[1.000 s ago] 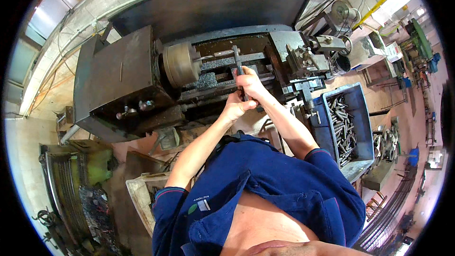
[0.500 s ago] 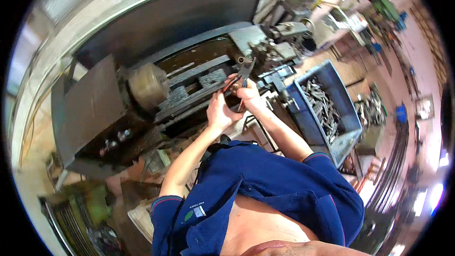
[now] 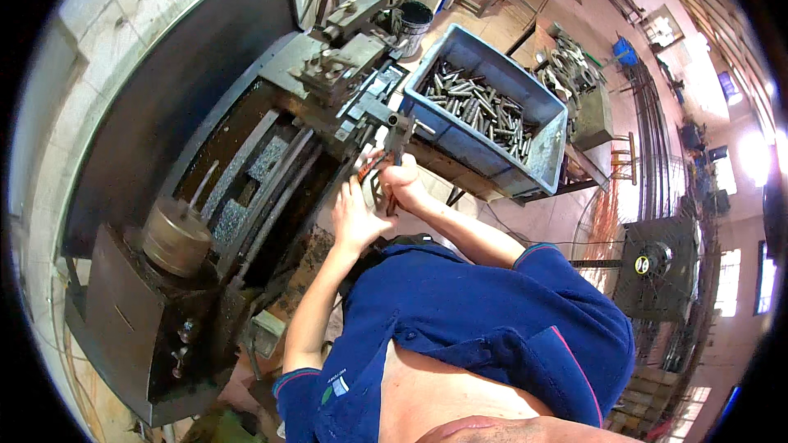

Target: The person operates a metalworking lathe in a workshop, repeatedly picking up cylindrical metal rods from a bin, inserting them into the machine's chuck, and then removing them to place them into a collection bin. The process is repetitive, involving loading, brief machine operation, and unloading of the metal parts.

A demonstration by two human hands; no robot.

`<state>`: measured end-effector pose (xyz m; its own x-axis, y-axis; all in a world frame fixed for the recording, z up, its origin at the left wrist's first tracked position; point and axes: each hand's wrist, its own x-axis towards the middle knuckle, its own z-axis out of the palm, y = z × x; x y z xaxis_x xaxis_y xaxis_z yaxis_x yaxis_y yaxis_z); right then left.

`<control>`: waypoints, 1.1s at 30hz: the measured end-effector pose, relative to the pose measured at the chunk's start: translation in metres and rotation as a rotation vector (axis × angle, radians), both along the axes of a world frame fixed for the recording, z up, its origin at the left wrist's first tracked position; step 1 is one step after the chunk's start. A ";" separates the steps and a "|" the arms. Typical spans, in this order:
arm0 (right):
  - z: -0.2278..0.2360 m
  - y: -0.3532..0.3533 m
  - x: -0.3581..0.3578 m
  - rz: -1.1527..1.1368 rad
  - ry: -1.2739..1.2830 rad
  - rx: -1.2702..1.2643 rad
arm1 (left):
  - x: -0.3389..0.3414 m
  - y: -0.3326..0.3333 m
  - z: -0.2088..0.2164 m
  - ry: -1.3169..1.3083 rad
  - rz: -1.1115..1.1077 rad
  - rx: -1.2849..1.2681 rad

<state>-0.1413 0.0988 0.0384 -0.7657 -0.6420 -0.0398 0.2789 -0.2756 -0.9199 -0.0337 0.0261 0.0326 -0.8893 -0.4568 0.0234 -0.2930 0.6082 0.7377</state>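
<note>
Both my hands are together in front of my chest, beside the lathe's carriage. The right hand (image 3: pixel 402 183) is closed around a dark metal hand tool with orange and black parts (image 3: pixel 372 166); blur and fingers hide its exact kind. My left hand (image 3: pixel 355 220) curls round the same tool from the other side, its thumb toward the right hand. A short round metal piece (image 3: pixel 392 119) shows its hollow end at the tool's far end. Just beyond, to the right, stands a blue plastic crate (image 3: pixel 484 166) holding many short metal rods (image 3: pixel 484 107).
The lathe spans the left, with its chuck (image 3: pixel 176 238), headstock (image 3: pixel 123 320) and tool post (image 3: pixel 328 70). A dark splash guard (image 3: pixel 185 123) rises behind it. A black bucket (image 3: pixel 413 25) stands past the crate. At right are metal parts (image 3: pixel 570 66) and a fan (image 3: pixel 657 267).
My view has swung to the right, so the crate now sits nearer the middle and the lathe is turned. Both hands stay on the tool.
</note>
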 end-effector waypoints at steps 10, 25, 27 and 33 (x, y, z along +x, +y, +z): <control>0.020 0.070 -0.105 0.090 -0.524 0.022 | -0.028 0.018 0.052 0.068 -0.082 0.350; -0.033 0.108 -0.105 0.762 -0.857 -0.112 | 0.145 0.095 -0.027 -0.115 0.824 0.263; -0.040 0.107 -0.077 0.843 -0.850 -0.011 | 0.165 0.108 -0.023 -0.108 0.893 0.315; -0.035 0.089 -0.026 0.975 -0.695 0.309 | 0.258 0.154 -0.038 0.003 1.089 0.335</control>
